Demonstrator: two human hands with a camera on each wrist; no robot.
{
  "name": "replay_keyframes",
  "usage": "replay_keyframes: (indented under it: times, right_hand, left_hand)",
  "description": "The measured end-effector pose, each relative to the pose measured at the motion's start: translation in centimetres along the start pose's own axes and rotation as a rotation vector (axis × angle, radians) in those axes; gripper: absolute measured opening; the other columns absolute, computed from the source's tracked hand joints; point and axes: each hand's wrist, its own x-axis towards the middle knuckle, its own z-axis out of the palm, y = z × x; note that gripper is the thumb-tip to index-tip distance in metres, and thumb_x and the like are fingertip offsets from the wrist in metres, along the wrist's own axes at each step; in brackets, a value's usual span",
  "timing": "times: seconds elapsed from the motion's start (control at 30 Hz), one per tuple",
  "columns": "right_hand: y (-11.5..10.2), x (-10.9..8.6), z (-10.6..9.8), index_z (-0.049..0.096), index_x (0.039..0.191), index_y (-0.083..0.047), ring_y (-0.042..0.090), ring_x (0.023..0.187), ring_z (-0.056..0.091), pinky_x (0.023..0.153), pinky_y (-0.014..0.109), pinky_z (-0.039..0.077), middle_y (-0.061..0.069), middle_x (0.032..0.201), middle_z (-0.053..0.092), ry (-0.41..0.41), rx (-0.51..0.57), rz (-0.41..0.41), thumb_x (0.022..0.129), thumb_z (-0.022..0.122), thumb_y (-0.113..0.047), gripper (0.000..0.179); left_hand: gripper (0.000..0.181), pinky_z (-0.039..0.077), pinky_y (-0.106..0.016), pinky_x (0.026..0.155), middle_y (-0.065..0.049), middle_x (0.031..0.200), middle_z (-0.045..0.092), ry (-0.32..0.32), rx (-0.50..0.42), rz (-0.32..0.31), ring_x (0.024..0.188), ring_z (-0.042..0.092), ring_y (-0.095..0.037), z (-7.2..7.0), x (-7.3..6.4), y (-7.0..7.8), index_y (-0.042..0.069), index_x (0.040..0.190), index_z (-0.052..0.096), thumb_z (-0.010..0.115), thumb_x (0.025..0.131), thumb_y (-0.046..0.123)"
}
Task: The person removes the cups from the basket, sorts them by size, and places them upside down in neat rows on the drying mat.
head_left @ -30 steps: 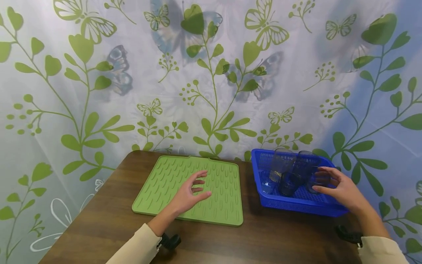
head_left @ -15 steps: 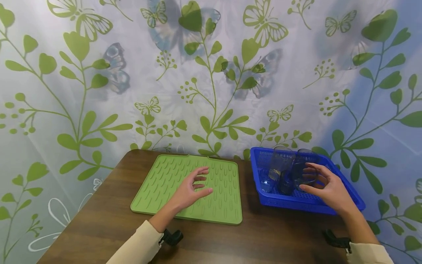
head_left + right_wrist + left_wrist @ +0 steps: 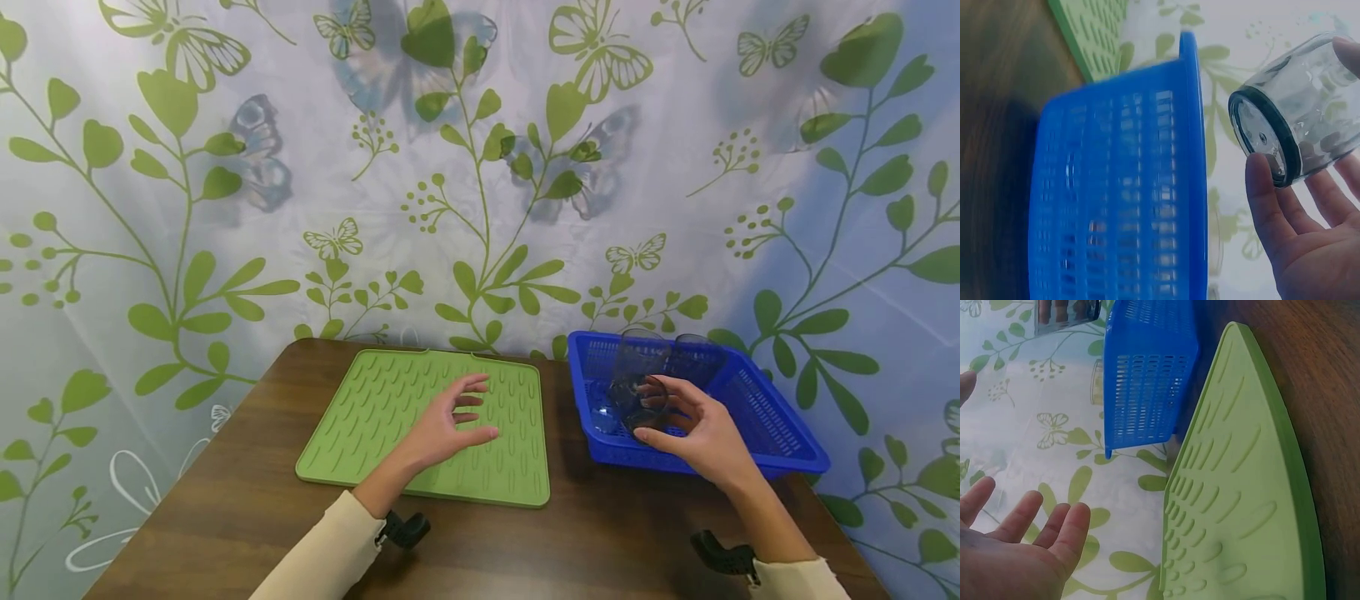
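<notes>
While the right hand [image 3: 701,429] grips a glass tumbler [image 3: 1300,112] in the head view's lower right, the left hand [image 3: 444,423] hangs wide above the drying mat [image 3: 367,417], lower centre.

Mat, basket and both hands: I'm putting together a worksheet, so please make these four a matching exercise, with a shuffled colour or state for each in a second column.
Column one
1. Mat
2. Basket
3. Left hand
4. Right hand

Column two
A. Gripping a glass
B. Green
C. In the air, gripping nothing
D. Blue

Right pairs: 1-B, 2-D, 3-C, 4-A
</notes>
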Motion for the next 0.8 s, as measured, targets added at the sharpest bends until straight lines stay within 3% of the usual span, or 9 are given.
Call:
replay_keyframes:
  times: [0.27, 0.8]
  right_hand:
    - [-1.2, 0.8, 2.6, 0.056, 0.145, -0.014, -0.006, 0.116, 0.060, 0.091, 0.008, 0.049, 0.008, 0.132, 0.069, -0.034, 0.059, -0.017, 0.084, 0.087, -0.021, 0.069]
    - [-2.9, 2.4, 7.0, 0.059, 0.141, -0.022, 0.022, 0.119, 0.065, 0.094, 0.027, 0.056, -0.001, 0.132, 0.069, -0.110, 0.084, -0.055, 0.080, 0.090, -0.031, 0.069]
  left_hand:
    - [0.073, 0.049, -0.048, 0.111, -0.008, 0.149, 0.050, -0.064, -0.039, 0.028, 0.133, 0.055, -0.032, 0.7, 0.5, 0.0, 0.024, 0.153, 0.043, 0.080, 0.090, 0.021]
    - [0.074, 0.051, -0.047, 0.108, -0.009, 0.149, 0.048, -0.092, -0.098, 0.010, 0.130, 0.056, -0.030, 2.3, 0.6, -0.1, 0.022, 0.154, 0.042, 0.080, 0.091, 0.020]
